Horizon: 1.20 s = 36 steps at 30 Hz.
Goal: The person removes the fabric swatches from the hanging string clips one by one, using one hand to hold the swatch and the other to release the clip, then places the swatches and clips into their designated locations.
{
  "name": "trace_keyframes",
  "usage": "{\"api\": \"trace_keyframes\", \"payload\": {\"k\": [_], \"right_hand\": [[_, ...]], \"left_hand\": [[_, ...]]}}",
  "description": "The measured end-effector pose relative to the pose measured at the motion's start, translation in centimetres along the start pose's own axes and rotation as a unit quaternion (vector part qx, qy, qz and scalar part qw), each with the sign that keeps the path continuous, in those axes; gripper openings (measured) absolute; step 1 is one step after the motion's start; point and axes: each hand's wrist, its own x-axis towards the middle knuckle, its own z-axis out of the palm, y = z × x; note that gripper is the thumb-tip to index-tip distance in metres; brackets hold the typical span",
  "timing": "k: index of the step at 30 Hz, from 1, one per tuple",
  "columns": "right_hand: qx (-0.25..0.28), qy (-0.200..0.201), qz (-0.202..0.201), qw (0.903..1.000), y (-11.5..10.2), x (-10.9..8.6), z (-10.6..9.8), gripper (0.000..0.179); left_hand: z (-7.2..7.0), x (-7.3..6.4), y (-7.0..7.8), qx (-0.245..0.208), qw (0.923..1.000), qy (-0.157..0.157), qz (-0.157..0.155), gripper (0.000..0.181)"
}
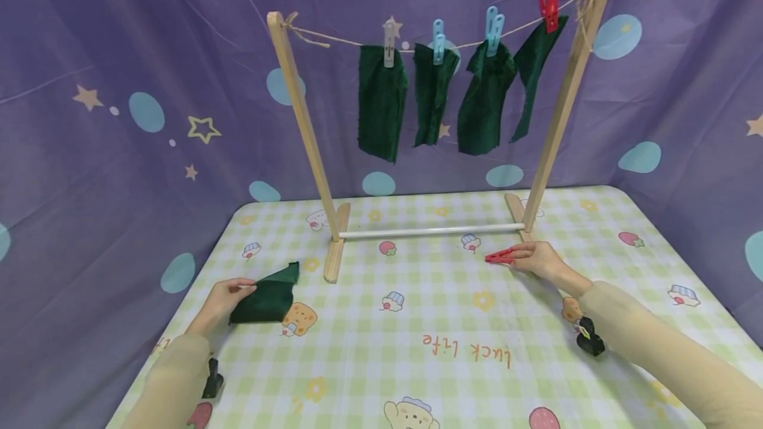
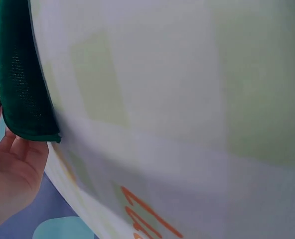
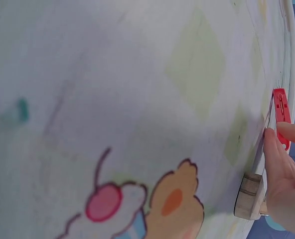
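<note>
In the head view my left hand (image 1: pixel 225 303) pinches a dark green cloth (image 1: pixel 265 300) by its upper left edge, low over the left of the table. The left wrist view shows the cloth (image 2: pixel 25 74) between thumb and fingers of that hand (image 2: pixel 18 164). At the right, my right hand (image 1: pixel 539 261) pinches a red clothespin (image 1: pixel 499 256) close to the tabletop, just in front of the rack's right foot. The same clothespin (image 3: pixel 282 109) appears between thumb and fingers in the right wrist view.
A wooden rack (image 1: pixel 305 124) with a string line stands at the back. Several green cloths (image 1: pixel 381 104) hang from it by grey, blue and red clothespins (image 1: pixel 493 32). A white rod (image 1: pixel 429 232) joins its feet. The checked tablecloth (image 1: pixel 357 356) covers the table; a purple curtain (image 1: pixel 119 171) hangs behind.
</note>
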Motion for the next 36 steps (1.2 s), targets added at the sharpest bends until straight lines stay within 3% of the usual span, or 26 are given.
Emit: {"api": "trace_keyframes", "payload": {"k": [8, 14, 20, 26, 36], "right_hand": [[-0.032, -0.003, -0.031, 0.9990, -0.3, -0.2, -0.1, 0.041], [-0.057, 0.003, -0.073, 0.9957, -1.0, -0.3, -0.4, 0.038], [-0.043, -0.001, -0.095, 0.9946, -3.3, -0.3, -1.2, 0.037], [-0.009, -0.007, -0.113, 0.9935, -6.3, 0.2, -1.9, 0.036], [0.003, 0.001, -0.140, 0.9902, -11.7, 0.4, -2.7, 0.037]], "left_hand": [[0.0, 0.1, -0.6, 0.000, 0.9999, 0.010, 0.013, 0.027], [-0.2, 0.0, 0.5, -0.034, 0.9992, 0.022, 0.000, 0.030], [-0.6, 0.3, 3.4, -0.052, 0.9977, 0.039, 0.016, 0.035], [-0.8, 0.9, 7.5, -0.111, 0.9918, 0.025, 0.059, 0.036], [-1.1, 2.4, 13.1, -0.143, 0.9832, 0.003, 0.113, 0.042]]}}
